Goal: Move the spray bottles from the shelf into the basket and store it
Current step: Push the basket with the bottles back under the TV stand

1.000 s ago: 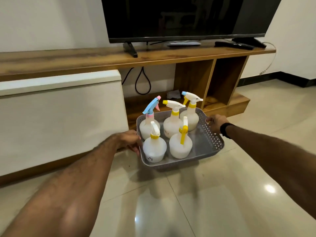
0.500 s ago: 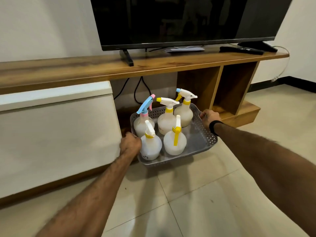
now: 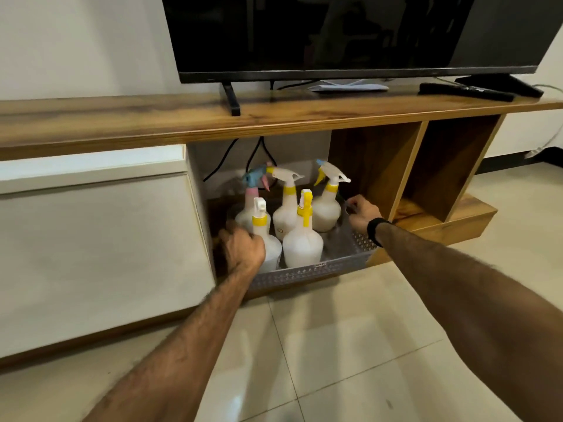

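At mid-frame the grey perforated basket (image 3: 307,271) sits partly inside the open lower bay of the wooden TV stand (image 3: 377,166), its front wall just past the shelf edge over the tiled floor (image 3: 320,345). The white cabinet door (image 3: 100,245) lies close on the left and a wooden divider on the right. Five upright spray bottles (image 3: 301,243) fill the basket. The left hand (image 3: 243,249) grips its left rim, the right hand (image 3: 362,214) its right rim.
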